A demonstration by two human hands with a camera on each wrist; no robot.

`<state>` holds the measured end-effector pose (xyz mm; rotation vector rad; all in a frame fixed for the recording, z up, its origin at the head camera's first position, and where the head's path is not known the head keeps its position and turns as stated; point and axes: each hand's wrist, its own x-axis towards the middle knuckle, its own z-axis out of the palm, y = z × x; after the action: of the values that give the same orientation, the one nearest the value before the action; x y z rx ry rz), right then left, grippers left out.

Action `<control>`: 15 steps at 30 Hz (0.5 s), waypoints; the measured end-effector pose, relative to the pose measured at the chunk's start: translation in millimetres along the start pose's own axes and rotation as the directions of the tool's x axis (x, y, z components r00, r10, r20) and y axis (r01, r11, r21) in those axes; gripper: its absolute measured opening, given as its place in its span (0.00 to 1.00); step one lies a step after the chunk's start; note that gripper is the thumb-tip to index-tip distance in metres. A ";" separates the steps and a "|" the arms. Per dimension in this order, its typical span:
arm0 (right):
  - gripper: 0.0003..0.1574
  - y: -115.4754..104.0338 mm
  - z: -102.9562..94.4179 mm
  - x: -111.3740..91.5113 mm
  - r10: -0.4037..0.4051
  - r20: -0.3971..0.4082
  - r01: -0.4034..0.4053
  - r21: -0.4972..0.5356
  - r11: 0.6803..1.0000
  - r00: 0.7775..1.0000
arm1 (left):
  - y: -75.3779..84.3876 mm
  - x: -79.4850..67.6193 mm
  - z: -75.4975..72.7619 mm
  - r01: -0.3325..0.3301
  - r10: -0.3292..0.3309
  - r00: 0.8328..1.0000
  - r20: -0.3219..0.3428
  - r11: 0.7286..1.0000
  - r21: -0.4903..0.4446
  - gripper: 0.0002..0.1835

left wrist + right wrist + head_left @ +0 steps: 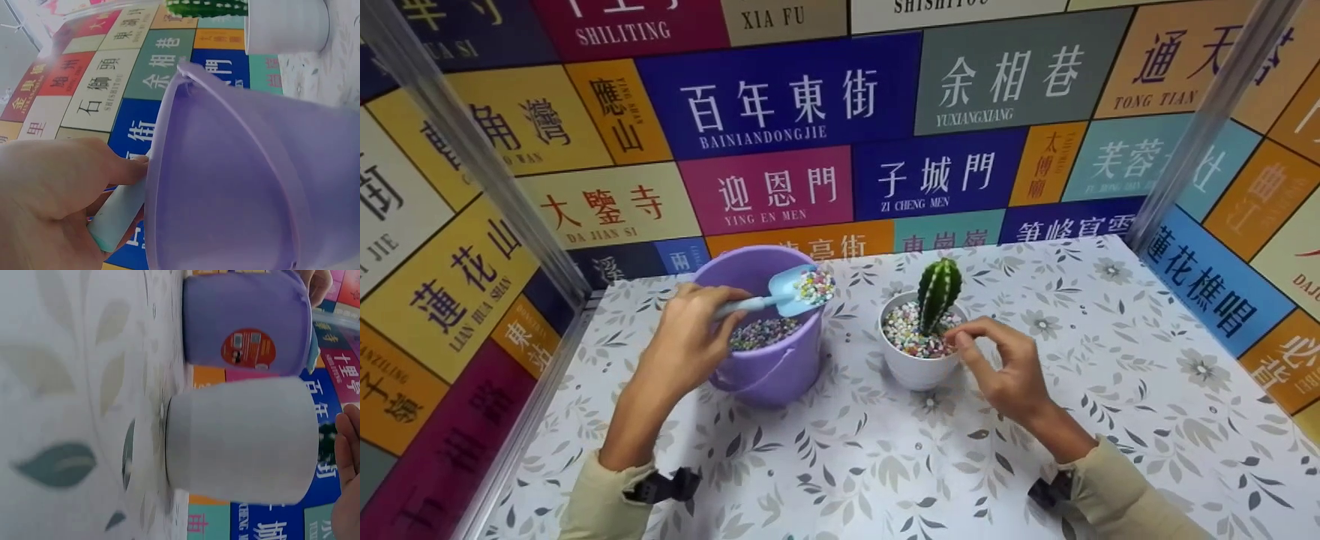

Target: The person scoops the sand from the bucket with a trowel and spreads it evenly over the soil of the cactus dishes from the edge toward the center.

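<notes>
My left hand (pixel 690 334) grips the handle of a small light-blue shovel (pixel 787 291), whose scoop carries colourful pebbles (pixel 815 286) over the right rim of a purple bucket (pixel 780 375). More pebbles lie inside the bucket. In the left wrist view, the pale handle (pixel 118 216) sits between thumb and fingers, and the bucket wall hides the scoop. To the right stands a white pot (pixel 921 371) with a green cactus (pixel 940 296) upright in pebbles. My right hand (pixel 1009 367) is at the pot's right rim, fingertips bent down at the pebbles beside the cactus.
A white tablecloth (pixel 877 465) with grey leaf prints covers the table. Behind and at both sides rise walls of coloured name signs (pixel 780 97), with clear corner posts (pixel 487 150) at left and right. The bucket's handle (pixel 757 382) hangs down its front.
</notes>
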<state>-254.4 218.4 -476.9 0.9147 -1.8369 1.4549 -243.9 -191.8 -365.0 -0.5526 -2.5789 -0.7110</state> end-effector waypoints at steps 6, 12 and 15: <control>0.13 13.0 -8.9 -0.9 0.104 -0.135 -0.113 -0.061 0.992 0.985 | 13.3 1.3 8.9 -0.029 0.029 1.000 0.000 0.999 -0.025 0.11; 0.17 23.5 -11.6 -4.0 0.238 -0.093 -0.249 -0.142 0.958 0.967 | 27.3 0.6 18.6 -0.076 0.076 0.997 0.000 0.997 -0.032 0.11; 0.27 26.8 -14.0 -6.3 0.327 -0.020 -0.327 -0.139 0.935 0.945 | 34.5 1.2 24.1 -0.104 0.104 0.995 0.001 0.994 -0.031 0.10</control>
<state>-272.1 237.1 -494.0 0.5600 -2.1415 1.4898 -235.4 -150.9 -370.0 -0.6929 -2.5247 -0.7165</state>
